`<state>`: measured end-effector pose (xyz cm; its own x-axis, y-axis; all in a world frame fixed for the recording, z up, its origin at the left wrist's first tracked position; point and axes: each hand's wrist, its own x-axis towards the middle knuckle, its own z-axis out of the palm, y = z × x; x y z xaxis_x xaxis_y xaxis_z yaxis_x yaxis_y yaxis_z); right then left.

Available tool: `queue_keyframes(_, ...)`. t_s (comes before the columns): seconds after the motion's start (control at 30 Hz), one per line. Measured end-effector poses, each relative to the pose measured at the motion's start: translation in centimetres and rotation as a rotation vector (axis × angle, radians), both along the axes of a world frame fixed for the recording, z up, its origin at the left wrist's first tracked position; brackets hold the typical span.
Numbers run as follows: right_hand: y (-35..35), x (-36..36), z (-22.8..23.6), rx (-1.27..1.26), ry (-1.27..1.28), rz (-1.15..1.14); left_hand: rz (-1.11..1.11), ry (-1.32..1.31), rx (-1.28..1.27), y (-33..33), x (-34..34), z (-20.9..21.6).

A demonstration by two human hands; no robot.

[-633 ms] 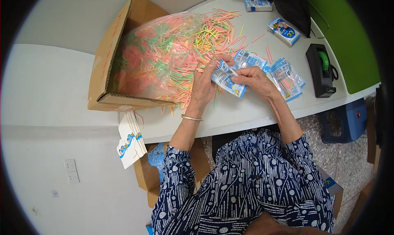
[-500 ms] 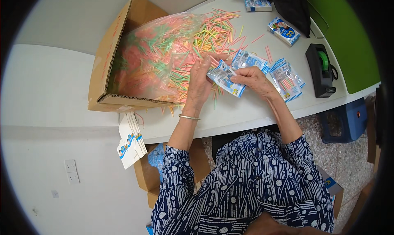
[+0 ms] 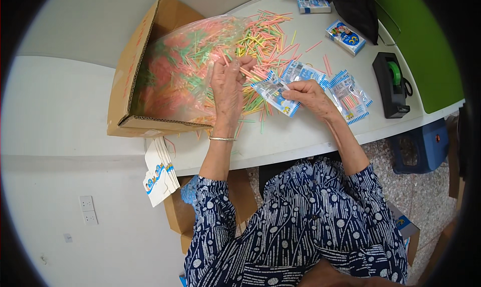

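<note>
My right hand [image 3: 308, 94] pinches a small blue-and-white plastic packet [image 3: 275, 94] between thumb and fingers. The packet tilts over the table with its upper left end toward my other hand. My left hand [image 3: 228, 84] is over the heap of thin pastel sticks [image 3: 263, 39], its fingers curled. A few pink sticks [image 3: 224, 56] show between its thumb and fingers. Beside the held packet lies a similar packet [image 3: 303, 72]. Farther right, clear-fronted packets [image 3: 349, 99] with sticks visible inside lie partly on top of each other.
An open cardboard box [image 3: 131, 81] lies at the left, a clear bag of sticks [image 3: 175, 71] spilling from it. A black tape dispenser [image 3: 393, 86] stands at the right. Toward the back are a small printed carton [image 3: 345, 36] and a black bag [image 3: 355, 9]. Folded white cartons [image 3: 161, 172] hang over the front edge.
My left hand has moved left, away from the packet's upper end, and is now over the sticks. The right hand and the packet have barely moved.
</note>
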<state>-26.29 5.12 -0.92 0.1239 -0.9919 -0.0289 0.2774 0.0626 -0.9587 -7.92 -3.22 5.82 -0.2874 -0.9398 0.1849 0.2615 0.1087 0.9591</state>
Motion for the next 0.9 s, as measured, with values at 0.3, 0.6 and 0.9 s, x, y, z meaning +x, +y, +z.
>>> queue_keyframes(0.3,0.0,-0.5,0.0,0.024,0.027,-0.002,0.316,-0.674,-0.56,-1.1,1.9,-1.3)
queue_keyframes(0.6,-0.3,-0.2,-0.9,0.024,-0.084,0.037,-0.282,-0.557,-0.25,1.8,0.7,-0.2)
queue_keyframes(0.9,0.1,-0.4,0.1,-0.025,-0.19,0.056,-0.238,-0.364,-0.126,2.6,0.1,0.3)
